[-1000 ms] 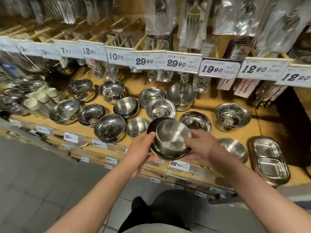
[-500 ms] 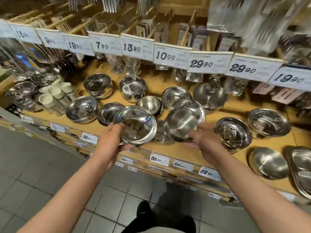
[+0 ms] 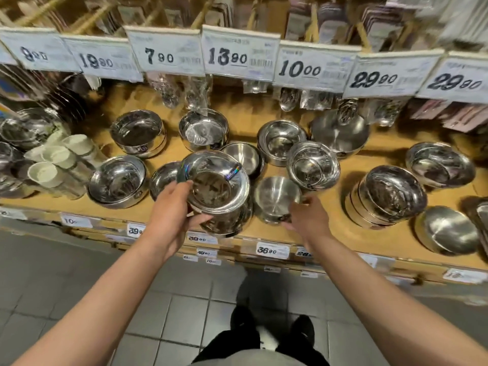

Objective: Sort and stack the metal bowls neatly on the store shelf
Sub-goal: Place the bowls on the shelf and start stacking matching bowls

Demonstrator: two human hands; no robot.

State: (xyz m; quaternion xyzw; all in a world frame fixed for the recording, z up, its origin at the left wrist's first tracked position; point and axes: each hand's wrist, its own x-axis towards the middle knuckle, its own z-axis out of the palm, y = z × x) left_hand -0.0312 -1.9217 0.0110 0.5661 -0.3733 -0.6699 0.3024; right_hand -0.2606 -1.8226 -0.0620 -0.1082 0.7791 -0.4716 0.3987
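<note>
Several steel bowls stand on the wooden shelf [image 3: 335,233]. My left hand [image 3: 173,212] grips a large shiny bowl [image 3: 216,184] with a holographic sticker by its near rim, tilted toward me. It sits on or just above another shiny bowl [image 3: 229,223] at the shelf's front. My right hand [image 3: 307,220] holds a small brushed bowl [image 3: 276,198] by its right rim, low at the shelf front; I cannot tell if it rests on the wood. The two held bowls are side by side, nearly touching.
A stack of shiny bowls [image 3: 388,196] and a brushed bowl [image 3: 446,231] stand to the right. More bowls [image 3: 117,180] fill the left and back. White cups [image 3: 50,161] crowd the far left. Price tags [image 3: 240,58] hang from the upper shelf. The floor below is grey tile.
The brushed bowl came out of the darker one. My left hand took up a large shiny bowl and brought it down over another. My right hand lowered the small brushed bowl to the shelf front.
</note>
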